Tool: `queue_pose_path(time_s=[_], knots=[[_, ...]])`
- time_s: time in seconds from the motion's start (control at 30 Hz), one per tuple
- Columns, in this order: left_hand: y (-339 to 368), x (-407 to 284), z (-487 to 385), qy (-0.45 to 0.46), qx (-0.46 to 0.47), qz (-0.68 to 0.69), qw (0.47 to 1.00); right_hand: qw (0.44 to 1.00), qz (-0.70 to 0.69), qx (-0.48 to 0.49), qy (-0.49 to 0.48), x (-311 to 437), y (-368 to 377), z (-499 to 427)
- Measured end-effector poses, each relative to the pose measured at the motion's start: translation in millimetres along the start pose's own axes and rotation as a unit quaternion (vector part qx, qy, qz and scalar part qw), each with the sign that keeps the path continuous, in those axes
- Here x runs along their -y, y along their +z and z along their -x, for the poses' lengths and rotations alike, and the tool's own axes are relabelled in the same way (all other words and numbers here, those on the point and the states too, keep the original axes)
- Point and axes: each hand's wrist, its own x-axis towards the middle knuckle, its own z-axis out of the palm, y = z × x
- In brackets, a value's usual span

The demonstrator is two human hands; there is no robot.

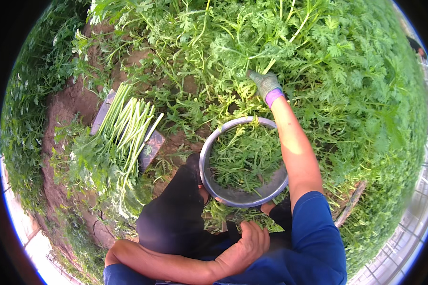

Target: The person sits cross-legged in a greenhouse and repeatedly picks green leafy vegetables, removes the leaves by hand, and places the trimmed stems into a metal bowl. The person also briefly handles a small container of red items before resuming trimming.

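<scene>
My right hand (266,85), in a grey-green work glove with a purple cuff, reaches beyond a round metal basin into leafy green plants (214,60). A pale stem (270,66) meets the glove; leaves hide the fingertips, so their grip is unclear. Bare and lying across my lap, my left hand (248,240) has its fingers curled together, its palm turned out of sight. Between my legs stands the metal basin (208,149), partly filled with loose cut greens (248,156). To its left, a bundle of long-stemmed greens (132,123) lies across a flat dark board (153,148).
Dense plants (371,89) crowd the right side. Bare soil (66,107) runs along the left, with more foliage beyond. A weathered wooden piece (351,203) lies at the lower right. Near the far right rim is a small dark shape (415,46), too unclear to identify.
</scene>
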Motion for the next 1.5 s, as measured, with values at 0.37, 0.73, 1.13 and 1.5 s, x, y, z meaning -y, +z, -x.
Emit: queue_pose_path(time_s=[0.37,0.73,1.13,1.5], knots=[[3.1,-3.1,0.8,-0.013,0.042,0.002,0.999,0.658,0.714,0.007,-0.239,3.0,90.0,-61.0],[3.0,-4.6,0.7,-0.003,0.058,0.008,0.998,0.955,0.288,0.033,-0.058,40.7,56.3,-15.1],[-0.9,-1.3,3.9,0.010,-0.005,0.004,1.000,0.830,0.514,-0.214,-0.036,7.0,-132.6,58.5],[-0.5,1.5,-0.5,0.020,0.005,0.012,1.000,0.882,0.412,-0.224,-0.046,19.5,-126.3,-15.6]])
